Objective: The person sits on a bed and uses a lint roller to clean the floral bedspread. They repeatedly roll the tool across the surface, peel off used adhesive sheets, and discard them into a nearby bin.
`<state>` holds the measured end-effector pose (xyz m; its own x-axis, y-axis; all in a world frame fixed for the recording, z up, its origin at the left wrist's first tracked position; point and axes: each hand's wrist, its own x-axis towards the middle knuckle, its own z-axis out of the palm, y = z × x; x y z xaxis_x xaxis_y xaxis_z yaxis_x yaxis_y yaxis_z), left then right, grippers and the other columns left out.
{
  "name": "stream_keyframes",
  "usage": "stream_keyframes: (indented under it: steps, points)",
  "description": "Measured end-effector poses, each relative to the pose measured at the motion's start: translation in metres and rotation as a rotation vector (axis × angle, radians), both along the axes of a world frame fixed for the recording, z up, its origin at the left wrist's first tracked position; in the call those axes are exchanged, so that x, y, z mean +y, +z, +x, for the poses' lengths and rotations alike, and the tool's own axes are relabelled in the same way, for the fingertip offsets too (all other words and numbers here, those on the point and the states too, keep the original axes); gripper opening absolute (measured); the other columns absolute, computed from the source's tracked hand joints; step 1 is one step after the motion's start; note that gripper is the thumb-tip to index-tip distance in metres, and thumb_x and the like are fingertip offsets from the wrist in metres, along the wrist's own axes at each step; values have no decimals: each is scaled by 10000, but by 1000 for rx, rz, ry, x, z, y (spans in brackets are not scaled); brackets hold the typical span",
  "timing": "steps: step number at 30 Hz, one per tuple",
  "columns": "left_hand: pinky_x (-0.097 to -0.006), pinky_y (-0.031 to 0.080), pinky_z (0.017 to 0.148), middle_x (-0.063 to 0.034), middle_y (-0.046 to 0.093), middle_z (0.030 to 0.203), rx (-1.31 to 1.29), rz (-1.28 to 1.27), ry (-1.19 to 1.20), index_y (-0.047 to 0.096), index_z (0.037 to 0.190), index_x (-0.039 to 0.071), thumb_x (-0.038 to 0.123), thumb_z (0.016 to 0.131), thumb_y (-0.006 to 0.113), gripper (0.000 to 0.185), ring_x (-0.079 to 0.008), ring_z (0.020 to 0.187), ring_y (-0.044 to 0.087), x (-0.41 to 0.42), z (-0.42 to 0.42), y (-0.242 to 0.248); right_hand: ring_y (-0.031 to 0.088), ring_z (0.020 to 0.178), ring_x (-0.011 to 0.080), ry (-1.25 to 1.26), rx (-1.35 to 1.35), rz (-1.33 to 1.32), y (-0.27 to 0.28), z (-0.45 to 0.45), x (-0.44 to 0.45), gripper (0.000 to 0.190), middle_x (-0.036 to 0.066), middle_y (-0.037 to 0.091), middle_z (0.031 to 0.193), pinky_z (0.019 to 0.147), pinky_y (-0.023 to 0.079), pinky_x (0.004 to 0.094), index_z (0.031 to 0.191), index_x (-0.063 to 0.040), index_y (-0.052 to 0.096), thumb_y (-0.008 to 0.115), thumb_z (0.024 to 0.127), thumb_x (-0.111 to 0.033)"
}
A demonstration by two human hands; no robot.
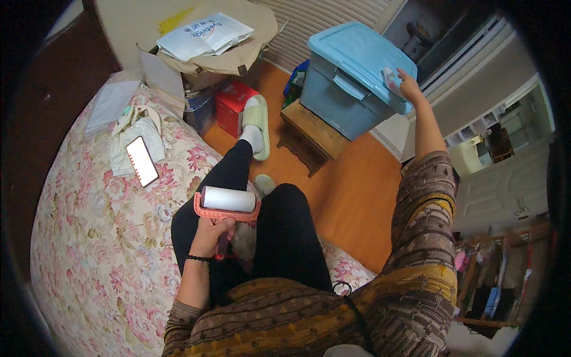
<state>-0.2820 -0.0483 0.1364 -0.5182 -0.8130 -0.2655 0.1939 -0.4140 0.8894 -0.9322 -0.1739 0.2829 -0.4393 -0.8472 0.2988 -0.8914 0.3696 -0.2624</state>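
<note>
My left hand (213,234) grips the handle of a lint roller with a pink-orange frame (227,216). Its white adhesive roll (229,199) faces up above my thighs. On the right, my outstretched right hand (407,85) is at the edge of the light-blue lid (363,49) of a plastic storage bin. Against its fingers lies a small crumpled whitish piece (391,80), perhaps a sheet; whether the fingers hold it or only touch it is unclear. The bin (334,96) rests on a low wooden stool (312,127).
I sit on a bed with a floral cover (111,250). A lit phone (142,161) lies on folded cloth (119,145) at left. Past my slippered foot (255,120) stand a red box (231,107) and a cardboard box (163,82), with a printed white bag (205,38) above.
</note>
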Motion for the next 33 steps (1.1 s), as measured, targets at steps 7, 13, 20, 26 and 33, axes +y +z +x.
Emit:
stream_keyframes:
  steps: [7, 13, 20, 26, 33]
  points:
    - [-224, 415, 503, -33, 575, 677, 0, -3, -29, 544, 944, 20, 89, 810, 629, 173, -106, 544, 530, 0, 0, 2, 556, 1093, 252, -82, -130, -415, 24, -1, 9, 477, 167, 567, 1215, 926, 414, 307, 1292, -67, 496, 446, 823, 0]
    - [-226, 441, 529, -38, 611, 810, 78, -158, 35, 593, 984, -4, 166, 806, 651, 253, -106, 657, 558, -6, -8, -8, 579, 1013, 226, 264, -10, -832, 93, 127, 62, 339, 123, 610, 1142, 890, 440, 328, 1163, -78, 606, 546, 839, -156]
    - [-266, 479, 477, -39, 549, 631, 197, -119, 31, 551, 865, 25, 176, 782, 637, 192, -130, 548, 571, 0, -7, -22, 560, 1075, 207, 1179, 121, -743, 106, 372, 191, 315, 130, 581, 1187, 937, 421, 319, 1178, -78, 585, 462, 926, -224]
    - [-245, 453, 546, -56, 586, 725, 509, -138, 124, 573, 917, -13, 48, 773, 627, 166, -120, 609, 549, 11, 7, -8, 563, 1072, 220, 1585, -159, -377, 39, 471, 232, 313, 134, 579, 1192, 935, 426, 329, 1174, -76, 583, 456, 929, -223]
    - [-224, 473, 639, -118, 579, 981, 709, -153, 529, 533, 1083, -16, 84, 829, 597, 281, -117, 769, 535, 32, 144, -12, 566, 1068, 235, 1690, -368, -132, -10, 534, 248, 310, 138, 576, 1197, 933, 431, 340, 1170, -72, 581, 449, 932, -222]
